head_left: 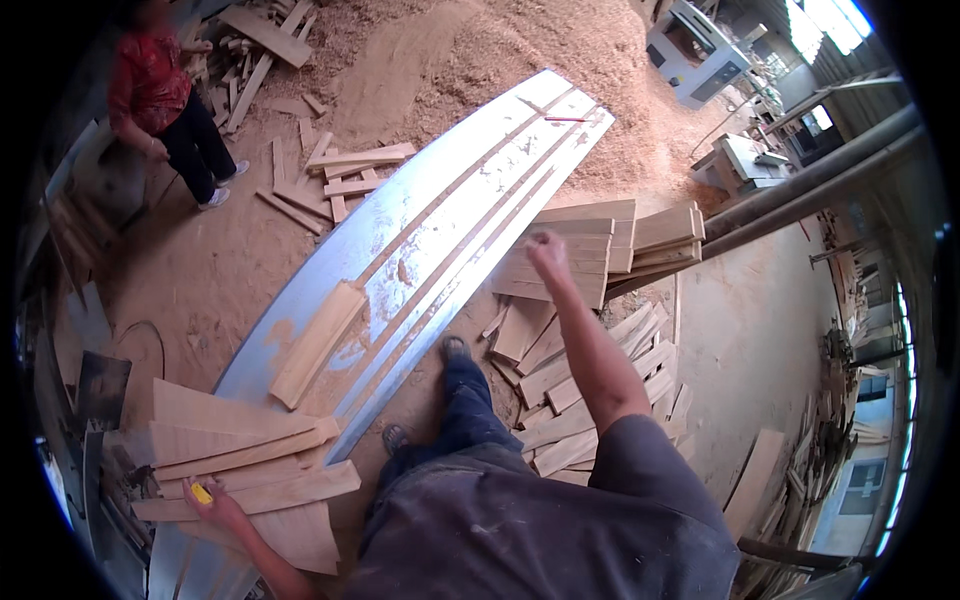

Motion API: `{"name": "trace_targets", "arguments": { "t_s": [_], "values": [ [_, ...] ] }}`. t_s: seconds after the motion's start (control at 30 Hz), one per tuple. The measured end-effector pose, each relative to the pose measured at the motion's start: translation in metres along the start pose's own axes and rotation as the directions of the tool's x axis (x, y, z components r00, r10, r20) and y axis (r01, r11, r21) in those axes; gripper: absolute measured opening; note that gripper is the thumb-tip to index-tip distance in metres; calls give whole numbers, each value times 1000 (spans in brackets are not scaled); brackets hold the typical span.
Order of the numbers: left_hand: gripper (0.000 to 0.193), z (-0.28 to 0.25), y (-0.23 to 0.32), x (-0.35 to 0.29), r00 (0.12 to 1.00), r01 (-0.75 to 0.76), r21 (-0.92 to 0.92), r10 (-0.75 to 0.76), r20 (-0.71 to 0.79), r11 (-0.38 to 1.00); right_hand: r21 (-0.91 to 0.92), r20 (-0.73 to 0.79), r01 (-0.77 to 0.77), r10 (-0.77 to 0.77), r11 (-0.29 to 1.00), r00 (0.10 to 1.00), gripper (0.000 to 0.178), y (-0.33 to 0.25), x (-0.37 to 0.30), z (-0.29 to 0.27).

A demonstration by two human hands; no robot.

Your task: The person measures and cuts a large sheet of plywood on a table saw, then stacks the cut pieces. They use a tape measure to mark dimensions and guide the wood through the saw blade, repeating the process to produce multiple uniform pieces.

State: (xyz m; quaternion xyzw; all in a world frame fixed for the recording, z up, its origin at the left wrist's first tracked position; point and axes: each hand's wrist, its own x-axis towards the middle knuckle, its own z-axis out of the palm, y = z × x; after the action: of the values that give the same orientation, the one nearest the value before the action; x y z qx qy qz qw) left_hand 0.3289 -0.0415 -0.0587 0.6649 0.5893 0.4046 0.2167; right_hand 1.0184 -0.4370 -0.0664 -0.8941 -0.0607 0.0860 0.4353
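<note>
My left hand [222, 512] is at the lower left, closed around a small yellow tape measure [202, 494]. Right beside it lie several loose planks [290, 490] on the near end of a long metal-topped table [420, 190]. My right arm reaches forward, and my right hand [547, 254] is closed above the near left corner of a stack of wide boards [570, 255]. Whether anything is between its fingers I cannot make out. On the table lies a short wooden piece [318, 345], apart from both hands.
A thin red stick [567, 119] rests at the table's far end. Loose offcuts [590, 390] cover the floor on my right. Beyond, sawdust [430, 50] is heaped near a grey machine [695, 55]. A person in red [150, 85] stands at the far left. A thick pole [800, 195] slants across the right.
</note>
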Motion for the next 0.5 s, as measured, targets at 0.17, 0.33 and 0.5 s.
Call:
{"name": "trace_targets", "arguments": {
  "t_s": [0.17, 0.33, 0.5],
  "values": [
    [47, 45, 45, -43, 996, -53, 20, 51, 71, 998, -44, -176, 257, -261, 965, 949, 48, 10, 173, -5],
    [44, 46, 130, -131, 979, 164, 100, -175, 109, 981, -264, 10, 312, -320, 913, 947, 29, 22, 309, -5],
    [37, 25, 196, -245, 677, 622, 156, -627, 386, 768, -444, -57, 401, -471, 802, 880, 58, 16, 401, -12]
  ]
}}
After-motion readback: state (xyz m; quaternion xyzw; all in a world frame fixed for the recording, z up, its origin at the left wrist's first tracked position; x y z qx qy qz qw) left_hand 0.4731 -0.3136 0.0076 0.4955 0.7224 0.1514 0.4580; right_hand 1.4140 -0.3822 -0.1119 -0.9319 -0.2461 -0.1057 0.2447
